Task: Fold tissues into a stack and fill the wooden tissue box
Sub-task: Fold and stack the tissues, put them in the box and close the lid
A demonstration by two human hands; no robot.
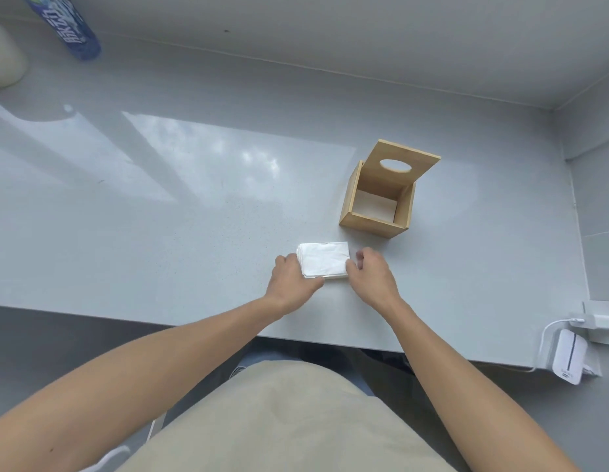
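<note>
A white stack of folded tissues (325,258) lies flat on the grey table (160,233), near its front edge. My left hand (291,279) grips the stack's left side, fingers curled under the edge. My right hand (372,274) presses against the stack's right side with fingers bent. Beyond the stack, to the right, stands the wooden tissue box (378,216), its top open. The box's lid (403,163), with an oval slot, leans upright against the box's far side. Something white lies at the bottom of the box.
A blue drink bottle (66,25) and a cream-coloured object (5,56) stand at the far left. A white charger (568,356) with a cable sits at the table's right front corner. Walls close the far side and the right.
</note>
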